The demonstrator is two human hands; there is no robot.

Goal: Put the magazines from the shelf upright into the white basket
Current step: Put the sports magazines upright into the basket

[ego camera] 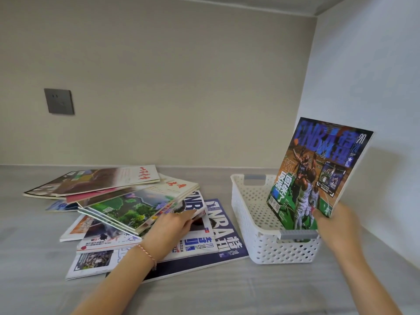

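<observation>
Magazines [127, 208] mostly sit in a messy pile on the shelf [34, 258] left of the white basket [268, 223]. Right hand [336, 226] pinches an NBA issue [318, 173] standing in the basket, tilted, probably steadying it. Left hand [172, 226] lies flat, fingers loose, on the pile, likely lining up the next one.

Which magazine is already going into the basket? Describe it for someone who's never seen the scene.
Find the white basket at the right of the grey shelf. One magazine stands in it, tilted, held by the right hand. Unlike the flat pile, it is upright: blue NBA title, green basketball cover.
</observation>
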